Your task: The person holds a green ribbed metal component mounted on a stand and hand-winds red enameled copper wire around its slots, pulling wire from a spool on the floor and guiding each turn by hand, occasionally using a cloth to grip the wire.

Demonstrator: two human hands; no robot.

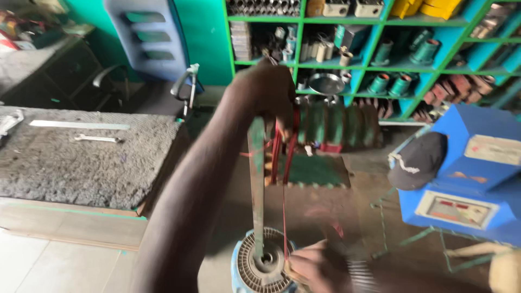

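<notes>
Down past my arms, the head camera shows a workshop floor with a motor stator (pixel 264 265) standing at the bottom centre, its ring of slots facing up inside a pale blue housing. My left hand (pixel 266 95) is raised high in the middle of the view, closed tight around the top of a flat metal bar (pixel 256 184) that runs straight down into the stator's bore. Loops of red winding wire (pixel 283 157) hang from that same fist and stretch down alongside the bar to the stator's rim. My right hand (pixel 313 267) sits low, just right of the stator, fingers pinched together on the lower end of the red wire; it is blurred, so I cannot tell the exact grip.

Left of my arm lies a grey carpeted workbench (pixel 81 163) with a spanner (pixel 96 139) on it. Behind my raised hand, green shelves (pixel 358 65) hold spools and parts. At right, a dark cap (pixel 419 160) rests on a blue machine (pixel 477 173).
</notes>
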